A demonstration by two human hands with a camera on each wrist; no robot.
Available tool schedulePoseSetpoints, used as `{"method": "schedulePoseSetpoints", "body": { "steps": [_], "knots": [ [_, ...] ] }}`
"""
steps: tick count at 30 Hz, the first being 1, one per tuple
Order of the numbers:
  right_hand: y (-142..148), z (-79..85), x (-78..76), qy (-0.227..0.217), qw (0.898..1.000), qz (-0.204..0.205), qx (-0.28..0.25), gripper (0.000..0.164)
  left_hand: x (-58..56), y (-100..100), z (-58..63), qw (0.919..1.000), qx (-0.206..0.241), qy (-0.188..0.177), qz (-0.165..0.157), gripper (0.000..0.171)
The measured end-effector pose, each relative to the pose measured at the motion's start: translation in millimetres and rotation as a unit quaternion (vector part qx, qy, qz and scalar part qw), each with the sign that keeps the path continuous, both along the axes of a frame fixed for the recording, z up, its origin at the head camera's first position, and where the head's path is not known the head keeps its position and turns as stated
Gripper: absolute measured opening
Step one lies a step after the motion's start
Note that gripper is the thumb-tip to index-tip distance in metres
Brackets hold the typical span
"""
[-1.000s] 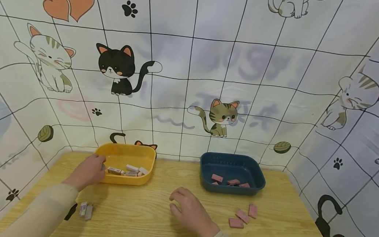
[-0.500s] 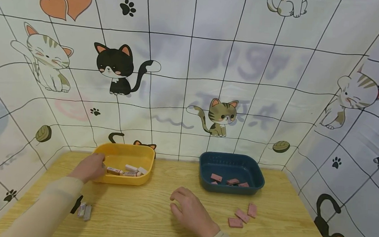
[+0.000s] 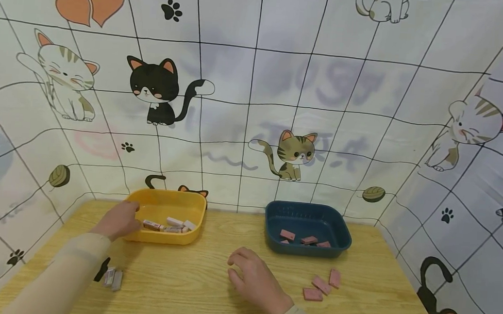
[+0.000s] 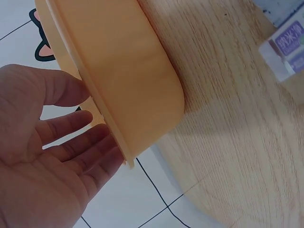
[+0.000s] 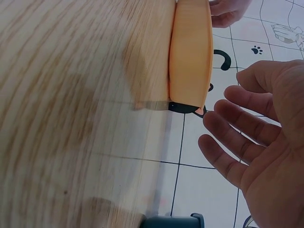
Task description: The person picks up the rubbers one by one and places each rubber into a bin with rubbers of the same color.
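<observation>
My left hand (image 3: 118,219) is at the left end of the yellow bin (image 3: 164,238), fingers loosely bent over its rim, nothing visible between thumb and fingers in the left wrist view. Small white eraser-like blocks (image 3: 176,222), some in printed sleeves, lie inside that bin. Below the left forearm are two more sleeved blocks (image 3: 109,277) on the table. My right hand (image 3: 257,283) hovers at the table's middle, fingers loosely curved around nothing. To its right lie three pink rectangular blocks (image 3: 321,285). Several similar pink blocks (image 3: 287,235) are in the dark blue bin (image 3: 308,251).
Both bins stand along the back of the wooden table (image 3: 189,289), against a cat-printed cloth (image 3: 227,121). A black strip (image 3: 102,269) shows beside the left sleeve. The blue bin stands beyond my right hand, at the far right.
My left forearm has shifted slightly to the right while the hand stays at the yellow bin's rim. My right hand has barely moved. The blocks lie as before.
</observation>
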State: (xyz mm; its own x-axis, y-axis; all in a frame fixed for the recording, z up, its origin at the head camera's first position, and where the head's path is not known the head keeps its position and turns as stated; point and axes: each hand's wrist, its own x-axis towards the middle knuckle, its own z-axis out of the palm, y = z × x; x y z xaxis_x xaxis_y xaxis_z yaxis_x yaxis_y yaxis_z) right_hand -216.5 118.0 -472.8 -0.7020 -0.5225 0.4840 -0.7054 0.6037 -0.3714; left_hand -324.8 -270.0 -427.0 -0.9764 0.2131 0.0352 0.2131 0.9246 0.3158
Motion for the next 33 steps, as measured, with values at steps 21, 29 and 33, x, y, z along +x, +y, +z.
{"method": "schedulePoseSetpoints", "body": {
  "steps": [21, 29, 33],
  "knots": [
    [10.2, 1.1, 1.0, -0.014, 0.999, -0.033, 0.002, 0.009, 38.6, 24.4, -1.9, 0.9935, 0.024, 0.109, -0.020, 0.035],
    [19.2, 1.5, 3.0, -0.015, 0.998, -0.054, -0.007, 0.009, 55.6, 48.3, -1.6, 0.9842, 0.034, 0.167, -0.047, 0.030],
    [24.2, 1.8, 3.9, -0.032, 0.997, -0.070, -0.010, 0.009, 61.7, 56.5, -0.7, 0.9780, 0.034, 0.197, -0.060, 0.029]
  ]
}}
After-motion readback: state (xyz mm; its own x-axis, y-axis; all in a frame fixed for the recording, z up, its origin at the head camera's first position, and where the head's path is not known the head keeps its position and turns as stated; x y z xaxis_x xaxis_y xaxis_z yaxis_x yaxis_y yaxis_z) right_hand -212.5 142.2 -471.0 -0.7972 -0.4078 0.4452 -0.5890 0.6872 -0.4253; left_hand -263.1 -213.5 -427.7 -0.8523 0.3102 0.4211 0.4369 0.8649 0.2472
